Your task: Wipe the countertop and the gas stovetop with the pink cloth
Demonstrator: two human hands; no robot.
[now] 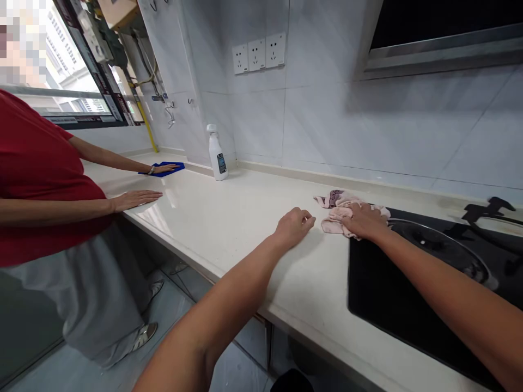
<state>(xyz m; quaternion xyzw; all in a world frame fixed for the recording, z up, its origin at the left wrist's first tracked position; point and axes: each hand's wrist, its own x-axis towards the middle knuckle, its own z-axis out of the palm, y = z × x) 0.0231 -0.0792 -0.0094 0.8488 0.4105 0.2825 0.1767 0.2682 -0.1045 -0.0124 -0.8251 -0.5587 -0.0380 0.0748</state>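
My right hand [365,220] presses down on a crumpled pale pink cloth [337,219] with a dark purple printed patch, its fingers bent into the folds. The cloth lies across the back left corner of the black glass cooktop [376,283] and onto the white countertop [245,218]. Just left of the cloth, my left hand [295,226] is held over the countertop with its fingers curled in. A small light gap shows between its thumb and fingers, and I see nothing held there.
A white spray bottle [218,155] stands near the wall corner. At the left, a person in a red top [44,163] has one hand on a blue cloth [165,169] and the other on the counter edge. A black burner grate [490,218] sits on the cooktop at right.
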